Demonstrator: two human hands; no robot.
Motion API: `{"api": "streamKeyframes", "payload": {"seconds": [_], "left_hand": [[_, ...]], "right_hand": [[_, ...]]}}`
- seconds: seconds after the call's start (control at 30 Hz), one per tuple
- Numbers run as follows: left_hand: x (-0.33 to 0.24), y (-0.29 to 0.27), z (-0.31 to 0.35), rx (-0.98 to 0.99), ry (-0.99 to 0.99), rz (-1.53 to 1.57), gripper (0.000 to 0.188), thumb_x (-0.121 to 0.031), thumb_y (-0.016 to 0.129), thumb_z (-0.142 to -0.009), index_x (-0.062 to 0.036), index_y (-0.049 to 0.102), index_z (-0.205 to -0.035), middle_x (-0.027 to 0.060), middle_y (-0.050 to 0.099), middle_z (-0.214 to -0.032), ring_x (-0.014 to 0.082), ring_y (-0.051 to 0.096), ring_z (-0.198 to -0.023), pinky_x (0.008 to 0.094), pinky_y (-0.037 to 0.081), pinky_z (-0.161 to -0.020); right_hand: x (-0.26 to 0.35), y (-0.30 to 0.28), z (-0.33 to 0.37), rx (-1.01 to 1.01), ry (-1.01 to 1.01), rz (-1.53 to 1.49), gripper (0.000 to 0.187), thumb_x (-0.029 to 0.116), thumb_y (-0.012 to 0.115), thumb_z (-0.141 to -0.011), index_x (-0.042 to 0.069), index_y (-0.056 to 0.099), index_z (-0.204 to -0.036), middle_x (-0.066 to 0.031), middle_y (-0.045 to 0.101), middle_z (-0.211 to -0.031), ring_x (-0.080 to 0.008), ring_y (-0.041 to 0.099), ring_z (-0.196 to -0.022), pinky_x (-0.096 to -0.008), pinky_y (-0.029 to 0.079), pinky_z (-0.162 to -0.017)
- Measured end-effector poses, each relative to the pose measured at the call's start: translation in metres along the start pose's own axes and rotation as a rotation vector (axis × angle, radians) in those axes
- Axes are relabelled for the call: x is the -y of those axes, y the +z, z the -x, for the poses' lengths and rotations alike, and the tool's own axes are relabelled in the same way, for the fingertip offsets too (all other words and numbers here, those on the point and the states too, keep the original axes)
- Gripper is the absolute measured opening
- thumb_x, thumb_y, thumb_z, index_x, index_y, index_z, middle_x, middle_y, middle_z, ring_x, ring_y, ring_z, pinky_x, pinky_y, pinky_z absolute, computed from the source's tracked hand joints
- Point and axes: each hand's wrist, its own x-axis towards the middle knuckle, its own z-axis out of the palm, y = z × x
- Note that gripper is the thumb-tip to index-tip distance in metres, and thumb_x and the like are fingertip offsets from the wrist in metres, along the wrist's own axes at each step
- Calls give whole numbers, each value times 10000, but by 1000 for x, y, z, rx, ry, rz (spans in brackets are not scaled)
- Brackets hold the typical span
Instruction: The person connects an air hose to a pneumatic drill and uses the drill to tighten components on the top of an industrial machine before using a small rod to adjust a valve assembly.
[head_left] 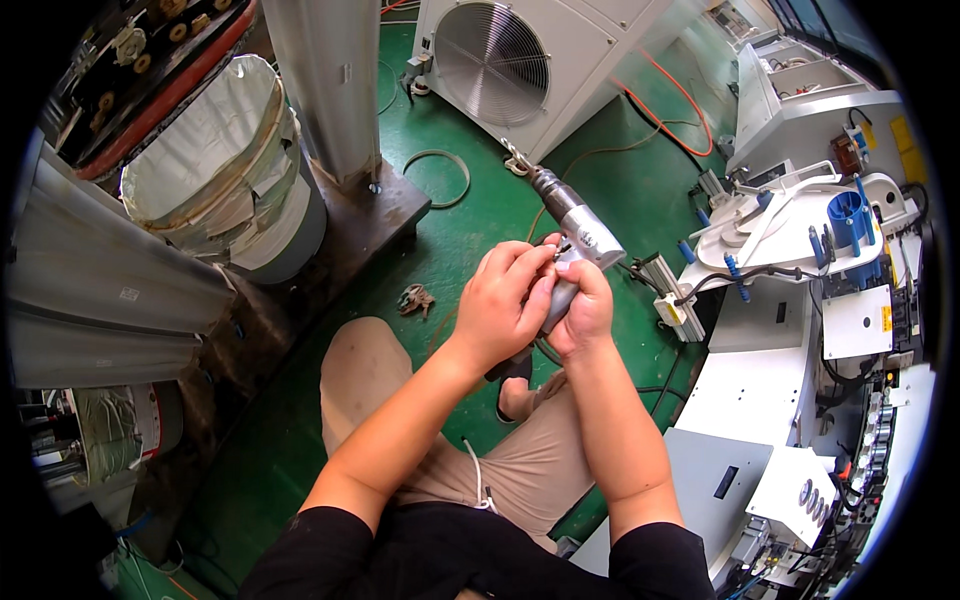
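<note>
In front of me, above my lap, I hold a silver air drill with a dark front end. A long metal bit sticks out of it, pointing up and to the left. My right hand is wrapped round the drill's handle, thumb near the top. Closed against the handle from the other side is my left hand, its fingertips gathered at the trigger area below the body. Whether those fingertips also pinch some small part is hidden.
A lined bin and metal columns stand at the left. Ahead is a white unit with a round fan grille. White machine panels and a tray with blue parts line the right. A crumpled rag and hoses lie on the green floor.
</note>
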Motion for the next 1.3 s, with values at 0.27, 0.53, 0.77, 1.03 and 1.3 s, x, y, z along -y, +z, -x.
{"api": "streamKeyframes", "payload": {"seconds": [0.27,0.53,0.77,1.03,1.3], "left_hand": [[-6,-3,-4,38,-41,16,330,-72,623,-879,-34,655,-1206,142,650,-1074,318,645,-937,390,529,-813],[-4,-6,2,67,-45,25,328,-93,613,-899,-20,668,-1214,148,648,-1112,325,637,-987,381,518,-876],[6,-10,4,166,-211,473,334,-113,574,-981,-10,602,-1298,106,609,-1115,200,621,-928,329,507,-874],[18,-26,2,352,-820,1248,281,-174,625,-990,8,537,-1187,77,659,-931,140,649,-691,265,557,-677],[2,-22,-9,291,-779,1169,265,-253,670,-980,-24,558,-1052,23,622,-854,49,574,-624,184,463,-539]], "right_hand": [[2,-2,2,12,57,7,305,48,529,-803,-16,565,-1099,-75,605,-898,-172,598,-756,-318,535,-753],[1,4,2,-23,-30,76,484,42,508,-798,-55,541,-1272,-53,606,-893,-152,599,-788,-295,529,-779],[12,1,10,166,76,134,608,77,550,-764,-44,501,-1357,-73,619,-861,-141,596,-674,-295,512,-651],[4,11,27,351,71,201,773,62,588,-721,-4,409,-1471,-74,590,-804,-176,588,-634,-298,478,-606],[-2,9,31,332,17,294,720,82,607,-706,-20,464,-1404,-75,601,-795,-177,588,-628,-302,501,-592]]}}
